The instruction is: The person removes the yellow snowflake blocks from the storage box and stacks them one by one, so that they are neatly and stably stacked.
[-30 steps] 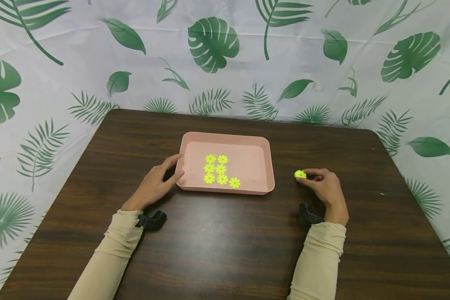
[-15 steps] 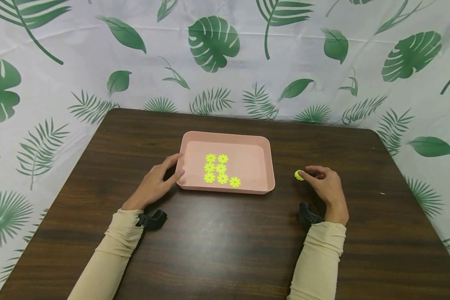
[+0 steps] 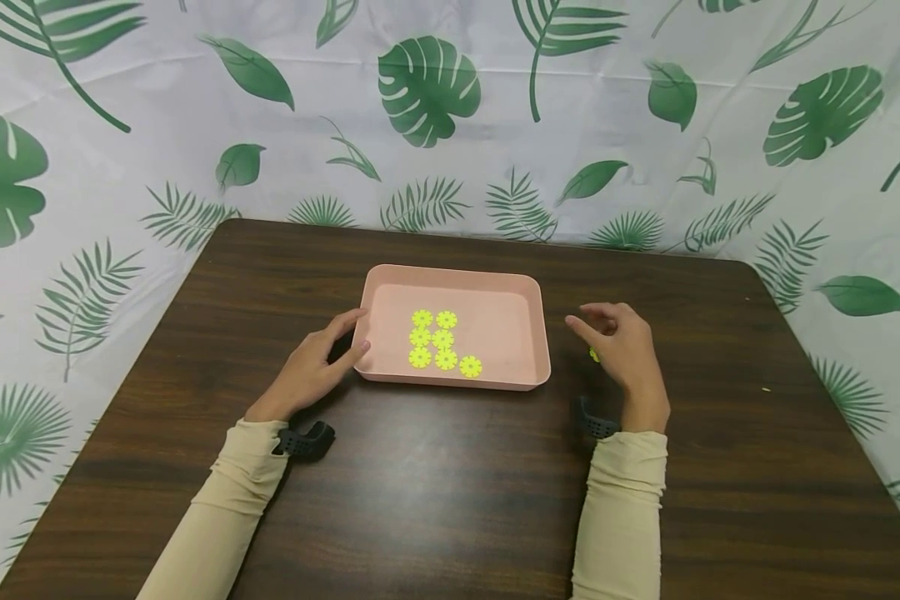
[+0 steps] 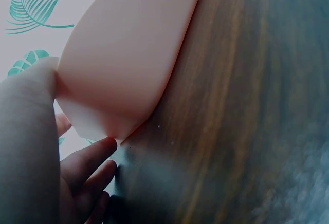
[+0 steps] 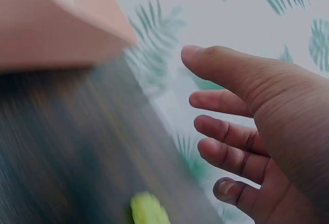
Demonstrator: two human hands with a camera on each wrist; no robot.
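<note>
A pink tray lies on the dark wooden table, holding several yellow notched discs in its left part. My left hand holds the tray's left end, with the thumb over the rim; the left wrist view shows its fingers by the tray's corner. To the right of the tray, my right hand is raised with nothing between thumb and fingers. Beneath it on the table sits another yellow notched disc, mostly hidden by the hand in the head view and blurred in the right wrist view.
The brown table extends all around the tray. A white cloth with green leaf prints hangs behind the far edge. Black wrist mounts sit on both forearms. A tiny pale speck lies at the right.
My right hand has let go of the yellow disc, leaving it on the table, and has moved up and left toward the tray. The left hand and tray stay put.
</note>
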